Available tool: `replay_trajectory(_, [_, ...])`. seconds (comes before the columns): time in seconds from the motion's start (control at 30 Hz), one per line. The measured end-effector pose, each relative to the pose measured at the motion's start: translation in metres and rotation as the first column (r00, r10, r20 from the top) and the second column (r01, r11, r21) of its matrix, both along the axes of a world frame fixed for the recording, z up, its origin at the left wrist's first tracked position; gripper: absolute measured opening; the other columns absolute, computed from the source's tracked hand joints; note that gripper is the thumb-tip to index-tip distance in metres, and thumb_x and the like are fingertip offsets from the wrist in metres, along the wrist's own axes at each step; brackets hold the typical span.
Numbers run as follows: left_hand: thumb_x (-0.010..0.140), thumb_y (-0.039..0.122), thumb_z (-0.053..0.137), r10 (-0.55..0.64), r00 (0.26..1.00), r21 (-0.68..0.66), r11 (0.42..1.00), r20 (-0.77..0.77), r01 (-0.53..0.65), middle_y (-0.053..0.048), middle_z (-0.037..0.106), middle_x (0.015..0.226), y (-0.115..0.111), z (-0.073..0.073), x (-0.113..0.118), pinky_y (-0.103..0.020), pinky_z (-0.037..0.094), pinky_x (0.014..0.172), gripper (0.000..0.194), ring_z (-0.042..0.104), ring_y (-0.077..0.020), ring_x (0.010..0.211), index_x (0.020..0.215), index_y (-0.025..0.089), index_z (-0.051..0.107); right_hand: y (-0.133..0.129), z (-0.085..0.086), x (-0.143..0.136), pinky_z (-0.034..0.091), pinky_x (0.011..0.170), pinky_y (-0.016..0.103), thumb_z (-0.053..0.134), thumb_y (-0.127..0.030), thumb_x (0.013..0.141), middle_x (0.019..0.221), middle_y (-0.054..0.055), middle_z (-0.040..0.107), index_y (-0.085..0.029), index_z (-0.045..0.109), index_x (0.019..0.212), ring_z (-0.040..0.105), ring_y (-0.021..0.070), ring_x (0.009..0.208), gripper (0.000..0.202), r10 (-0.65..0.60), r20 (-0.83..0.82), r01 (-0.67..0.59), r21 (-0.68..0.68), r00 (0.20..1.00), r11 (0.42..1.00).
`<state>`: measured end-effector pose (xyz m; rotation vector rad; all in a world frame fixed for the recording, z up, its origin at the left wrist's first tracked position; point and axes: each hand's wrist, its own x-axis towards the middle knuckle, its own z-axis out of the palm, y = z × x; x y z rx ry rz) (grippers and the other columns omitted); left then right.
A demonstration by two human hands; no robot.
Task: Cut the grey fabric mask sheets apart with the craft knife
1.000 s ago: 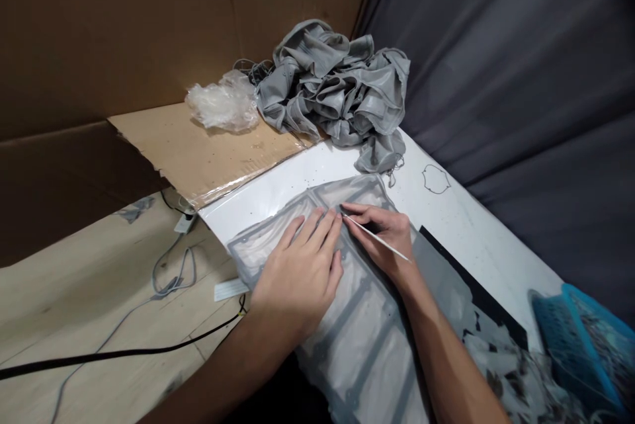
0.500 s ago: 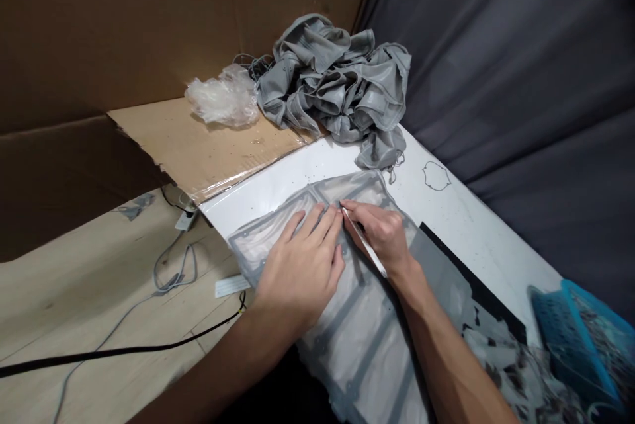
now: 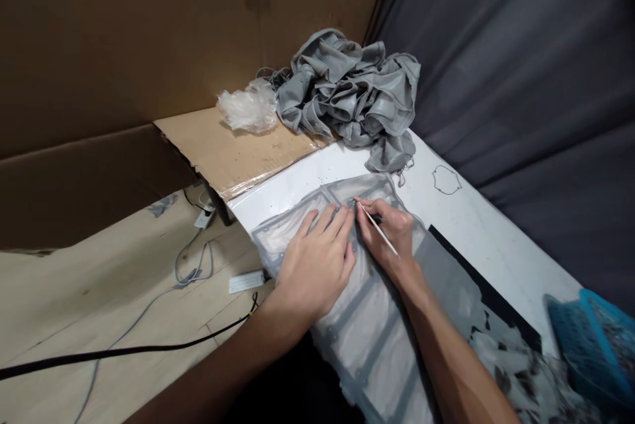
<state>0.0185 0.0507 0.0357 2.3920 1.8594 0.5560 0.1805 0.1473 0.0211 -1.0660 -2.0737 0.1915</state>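
A grey, translucent sheet (image 3: pixel 377 331) with darker strips dividing it into pale panels spreads over the near part of the white table. Flat on its upper part lies my left hand (image 3: pixel 320 258), palm down and fingers stretched, pressing the sheet beside a dark strip. My right hand (image 3: pixel 389 229) is closed around a slim, pale tool (image 3: pixel 380 232), like tweezers or a thin blade; its exact kind is unclear. The tool's tip meets the sheet just right of my left fingertips. Its far end points back toward my right wrist.
Crumpled grey material (image 3: pixel 352 86) and clear plastic (image 3: pixel 248 106) sit at the back, partly on cardboard (image 3: pixel 238 153). A thin loop (image 3: pixel 447 180) lies on the white table (image 3: pixel 486 232). Scraps (image 3: pixel 516 364) and a blue basket (image 3: pixel 585 338) are at right; a cable (image 3: pixel 149 349) hangs left.
The view has shifted, so everything sits further right. The tool has rolled in my right hand and now shows a thinner edge. My left hand still lies flat on the sheet.
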Motion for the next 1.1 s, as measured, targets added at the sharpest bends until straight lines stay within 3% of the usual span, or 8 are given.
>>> replay_trajectory(0.13, [0.118,0.029,0.039,0.001,1.0,0.029,1.0,-0.003,0.0,-0.012,0.061,0.17,-0.003,-0.001,-0.001,-0.053,0.041,0.132,0.054,0.053,-0.031,0.159,0.166,0.01,0.055,0.005,0.002,0.002,0.07,0.076,0.035,0.078,-0.036,0.098,0.094,0.009,0.09,-0.026,0.069,0.073,0.089,0.0295,0.09,0.028,-0.129,-0.245,0.086,-0.178,0.961,0.98])
replay_trajectory(0.23, [0.118,0.03,0.04,0.002,1.0,0.043,0.999,0.002,-0.002,-0.012,0.061,0.17,-0.004,-0.002,-0.002,-0.053,0.041,0.132,0.054,0.052,-0.0304,0.16,0.165,0.011,0.056,0.005,0.003,0.004,0.072,0.084,0.038,0.082,-0.041,0.095,0.094,0.008,0.09,-0.025,0.073,0.073,0.089,0.03,0.096,0.028,-0.091,-0.349,-0.025,-0.313,0.933,0.949])
replay_trajectory(0.33, [0.118,0.029,0.04,-0.005,1.0,0.049,0.999,0.0,0.005,-0.013,0.061,0.17,-0.005,-0.001,-0.003,-0.053,0.04,0.133,0.054,0.052,-0.0301,0.16,0.166,0.01,0.055,0.004,0.005,0.006,0.073,0.088,0.04,0.084,-0.039,0.094,0.099,0.009,0.09,-0.024,0.079,0.078,0.089,0.0297,0.096,0.023,-0.011,-0.402,-0.15,-0.366,0.916,0.918])
replay_trajectory(0.43, [0.118,0.028,0.038,-0.013,1.0,0.063,0.998,-0.017,0.014,-0.014,0.06,0.17,-0.005,-0.001,-0.004,-0.053,0.039,0.133,0.054,0.052,-0.0306,0.16,0.166,0.008,0.054,0.003,0.006,0.009,0.072,0.094,0.044,0.086,-0.039,0.093,0.108,0.012,0.09,-0.023,0.085,0.082,0.089,0.0316,0.099,0.019,0.016,-0.398,-0.188,-0.396,0.917,0.899])
replay_trajectory(0.57, [0.118,0.03,0.037,-0.013,0.999,0.063,0.998,-0.032,0.015,-0.014,0.057,0.173,-0.005,-0.001,-0.004,-0.053,0.038,0.134,0.056,0.051,-0.0309,0.161,0.168,0.008,0.053,0.002,0.005,0.014,0.071,0.098,0.047,0.087,-0.037,0.093,0.114,0.012,0.089,-0.023,0.086,0.085,0.088,0.0326,0.103,0.016,0.075,-0.344,-0.209,-0.371,0.936,0.905])
replay_trajectory(1.1, [0.117,0.031,0.04,-0.01,1.0,0.019,1.0,-0.018,0.01,-0.013,0.057,0.173,-0.002,-0.002,-0.003,-0.054,0.04,0.133,0.056,0.051,-0.0315,0.161,0.167,0.009,0.053,0.006,0.008,0.019,0.071,0.089,0.04,0.075,-0.026,0.101,0.114,0.007,0.09,-0.026,0.081,0.084,0.089,0.0287,0.098,0.018,0.208,-0.139,-0.235,-0.224,0.968,0.946])
